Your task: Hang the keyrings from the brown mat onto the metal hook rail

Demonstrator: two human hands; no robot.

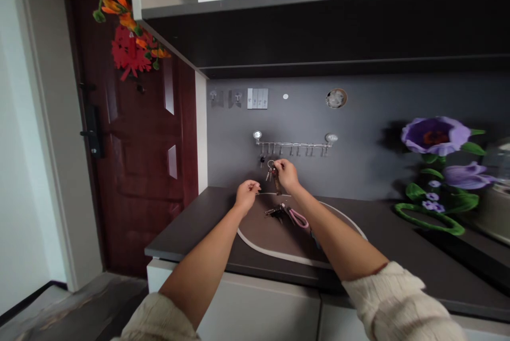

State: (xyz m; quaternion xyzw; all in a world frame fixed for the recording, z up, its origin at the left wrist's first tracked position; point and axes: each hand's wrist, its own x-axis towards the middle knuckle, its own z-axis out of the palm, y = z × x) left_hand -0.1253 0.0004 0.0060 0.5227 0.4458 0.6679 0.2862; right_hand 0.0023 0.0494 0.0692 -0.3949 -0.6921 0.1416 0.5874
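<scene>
Pinched in our right hand (287,173), a metal key bunch (272,171) hangs just below the chrome hook rail (295,145); our left hand (247,193), fingers curled together and empty, waits lower left, farther off.

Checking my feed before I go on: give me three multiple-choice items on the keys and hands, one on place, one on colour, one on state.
1. Where is the bunch of keys that the right hand holds?
A. just under the hook rail
B. in the door lock
C. on the floor

2. What colour is the strap on the oval mat?
A. green
B. pink
C. yellow

3. The left hand is:
A. flat on the counter
B. gripping the door handle
C. raised, fingers pinched

A: the keys hang beneath the hooks. B: the loop looks pink. C: it hovers above the mat.
</scene>
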